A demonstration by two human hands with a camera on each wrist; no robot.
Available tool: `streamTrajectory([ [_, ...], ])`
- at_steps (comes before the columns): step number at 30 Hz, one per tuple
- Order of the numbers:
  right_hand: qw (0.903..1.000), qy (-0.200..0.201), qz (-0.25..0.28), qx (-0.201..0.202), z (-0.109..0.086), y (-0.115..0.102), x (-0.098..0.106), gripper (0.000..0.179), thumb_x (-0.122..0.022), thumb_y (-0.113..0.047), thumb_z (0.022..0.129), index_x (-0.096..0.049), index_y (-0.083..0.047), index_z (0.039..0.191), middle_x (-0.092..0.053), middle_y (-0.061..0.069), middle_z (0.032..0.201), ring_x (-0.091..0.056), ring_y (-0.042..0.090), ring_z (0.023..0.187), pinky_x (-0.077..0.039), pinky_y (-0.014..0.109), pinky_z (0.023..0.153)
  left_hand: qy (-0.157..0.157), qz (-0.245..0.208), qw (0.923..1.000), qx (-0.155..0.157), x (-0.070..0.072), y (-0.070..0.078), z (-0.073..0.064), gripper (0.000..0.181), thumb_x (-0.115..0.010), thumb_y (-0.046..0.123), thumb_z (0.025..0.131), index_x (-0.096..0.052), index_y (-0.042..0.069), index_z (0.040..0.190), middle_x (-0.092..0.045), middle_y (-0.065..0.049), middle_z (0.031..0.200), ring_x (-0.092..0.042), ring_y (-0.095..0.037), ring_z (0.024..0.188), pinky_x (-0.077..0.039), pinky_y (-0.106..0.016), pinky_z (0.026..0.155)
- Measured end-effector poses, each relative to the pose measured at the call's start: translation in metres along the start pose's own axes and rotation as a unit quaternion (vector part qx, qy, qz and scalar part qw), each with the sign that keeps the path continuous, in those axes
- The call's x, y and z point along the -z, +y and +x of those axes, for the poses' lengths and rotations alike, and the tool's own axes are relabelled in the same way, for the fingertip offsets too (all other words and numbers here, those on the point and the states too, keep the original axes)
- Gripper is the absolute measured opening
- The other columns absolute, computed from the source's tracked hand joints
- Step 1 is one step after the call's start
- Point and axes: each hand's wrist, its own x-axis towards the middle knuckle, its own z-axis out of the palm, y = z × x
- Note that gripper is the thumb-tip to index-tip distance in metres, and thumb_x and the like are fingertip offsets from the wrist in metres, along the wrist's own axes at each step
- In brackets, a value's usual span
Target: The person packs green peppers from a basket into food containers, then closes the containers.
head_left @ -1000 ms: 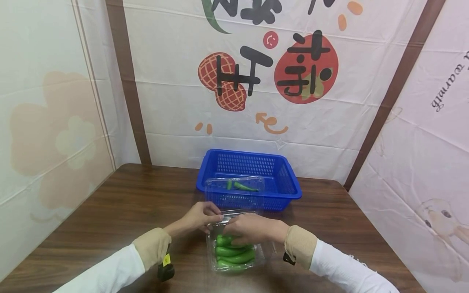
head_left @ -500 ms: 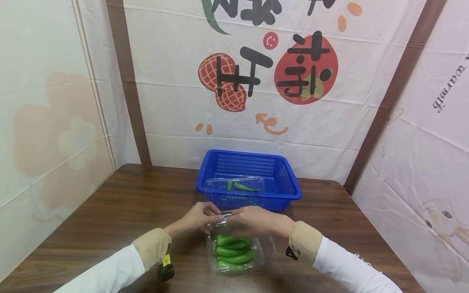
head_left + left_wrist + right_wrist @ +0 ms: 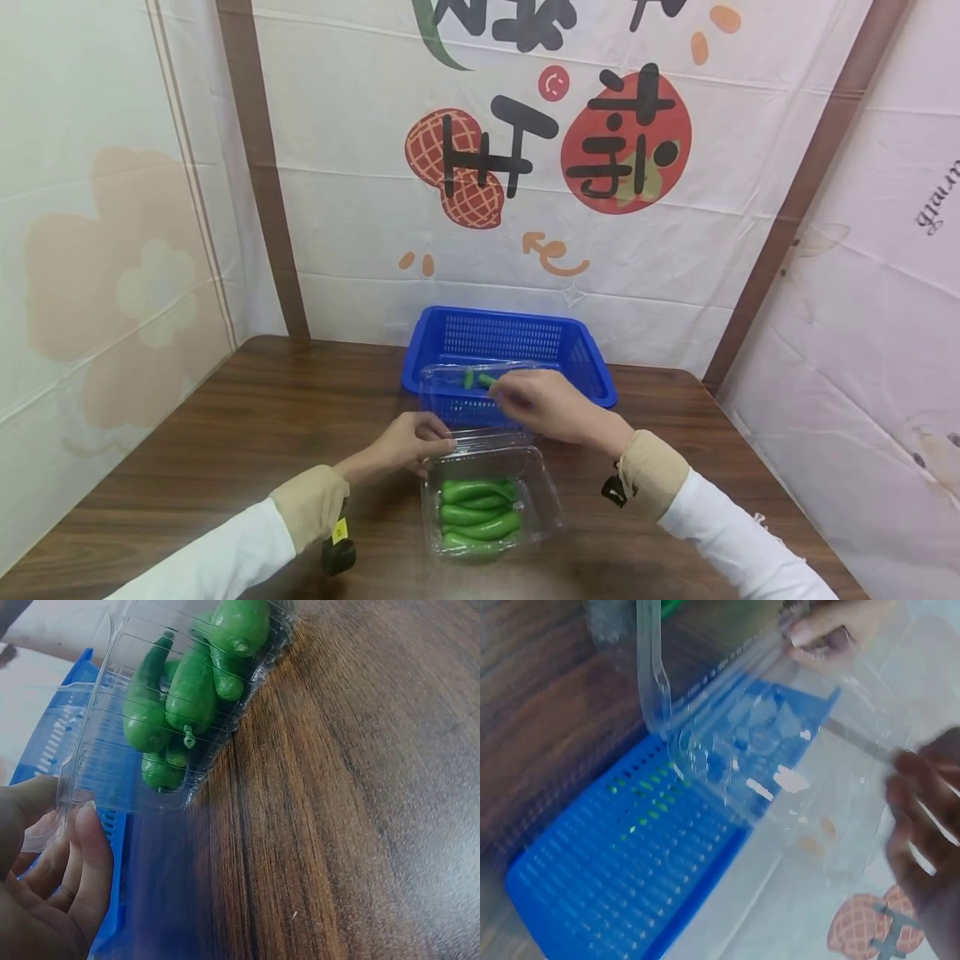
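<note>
A clear plastic clamshell box (image 3: 546,492) stands on the table with its lid (image 3: 442,404) raised against the basket. Several green chili peppers (image 3: 480,514) lie side by side in it; their blunt ends show in the left wrist view, where one pepper (image 3: 191,697) has a short stem. My left hand (image 3: 408,442) pinches the box's edge at the hinge corner between thumb and fingers. Over the lid, before the basket, hovers my right hand (image 3: 543,404), fingers loosely bent. Nothing shows between them in the blurred right wrist view.
Behind the box stands a blue perforated basket (image 3: 600,379), with a few green peppers (image 3: 468,380) seen inside through the lid. A printed cloth wall (image 3: 352,208) rises behind the brown wooden table (image 3: 315,392).
My right hand has drawn out of the box, away from the peppers, and moved up and forward to the basket. My left hand keeps its grip on the box edge.
</note>
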Motion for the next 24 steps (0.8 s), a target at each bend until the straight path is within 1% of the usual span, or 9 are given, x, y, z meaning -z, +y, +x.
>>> streamTrajectory([
  [2,0.9975,0.067,-0.024,0.003,0.001,0.005,0.002,0.014,-0.065,-0.002,0.089,-0.071,-0.008,0.101,-0.068,-0.002,0.086,-0.057,0.007,0.074,-0.051,0.026,0.068,0.0,-0.001,1.0,0.0,0.0,-0.001,0.001,0.026,-0.076,0.016,0.089,-0.063,-0.004,0.101,-0.068,-0.008,0.08,-0.057,-0.015,0.057,-0.058,-0.036,0.052],
  [5,0.9854,0.158,-0.062,-0.007,0.001,0.015,0.002,0.015,-0.065,0.0,0.086,-0.07,-0.006,0.099,-0.063,-0.001,0.077,-0.054,0.011,0.069,-0.048,0.031,0.066,0.0,-0.001,1.0,-0.002,0.001,-0.002,0.0,0.027,-0.076,0.015,0.088,-0.063,-0.004,0.1,-0.068,-0.008,0.079,-0.057,-0.015,0.056,-0.058,-0.036,0.052],
  [7,0.9765,0.2,-0.075,-0.027,-0.001,0.022,0.0,0.015,-0.064,0.002,0.085,-0.069,-0.005,0.098,-0.058,-0.001,0.073,-0.051,0.013,0.066,-0.044,0.032,0.063,0.001,0.0,1.0,-0.003,0.001,-0.002,0.0,0.027,-0.076,0.016,0.088,-0.063,-0.004,0.1,-0.068,-0.008,0.079,-0.057,-0.015,0.056,-0.058,-0.037,0.052],
  [9,0.9694,0.225,-0.081,-0.054,-0.003,0.03,-0.002,0.015,-0.064,0.002,0.086,-0.069,-0.006,0.098,-0.055,-0.002,0.071,-0.047,0.012,0.064,-0.042,0.032,0.06,0.002,0.001,1.0,-0.005,0.0,-0.002,-0.001,0.027,-0.076,0.016,0.088,-0.063,-0.004,0.1,-0.067,-0.008,0.079,-0.057,-0.015,0.056,-0.059,-0.037,0.052],
  [14,0.9574,0.253,-0.045,-0.131,-0.009,0.046,-0.009,0.012,-0.061,-0.001,0.092,-0.068,-0.006,0.1,-0.048,-0.004,0.067,-0.042,0.01,0.059,-0.038,0.031,0.054,0.004,-0.001,1.0,-0.008,0.0,-0.001,-0.003,0.025,-0.076,0.013,0.088,-0.062,-0.004,0.1,-0.067,-0.008,0.079,-0.057,-0.015,0.057,-0.058,-0.036,0.052],
  [17,0.9509,0.262,-0.026,-0.163,-0.012,0.056,-0.012,0.012,-0.059,-0.002,0.094,-0.068,-0.005,0.101,-0.046,-0.005,0.065,-0.04,0.01,0.056,-0.037,0.03,0.052,0.006,0.0,1.0,-0.005,0.0,0.0,-0.004,0.025,-0.076,0.013,0.088,-0.062,-0.004,0.1,-0.066,-0.008,0.078,-0.058,-0.015,0.057,-0.058,-0.035,0.052],
  [21,0.9452,0.26,-0.032,-0.195,-0.014,0.071,-0.016,0.013,-0.057,-0.002,0.095,-0.067,-0.002,0.102,-0.048,-0.003,0.064,-0.042,0.014,0.056,-0.037,0.033,0.052,0.006,0.005,1.0,-0.002,-0.001,0.001,-0.004,0.026,-0.076,0.015,0.089,-0.062,-0.004,0.101,-0.066,-0.008,0.079,-0.058,-0.016,0.058,-0.058,-0.036,0.053],
  [24,0.9434,0.238,-0.039,-0.228,-0.014,0.081,-0.02,0.014,-0.056,-0.003,0.095,-0.067,-0.001,0.103,-0.053,0.0,0.066,-0.046,0.018,0.06,-0.04,0.036,0.056,0.007,0.006,0.9999,-0.004,0.0,0.001,-0.004,0.027,-0.076,0.016,0.089,-0.062,-0.004,0.102,-0.067,-0.008,0.08,-0.058,-0.017,0.058,-0.058,-0.037,0.053],
])
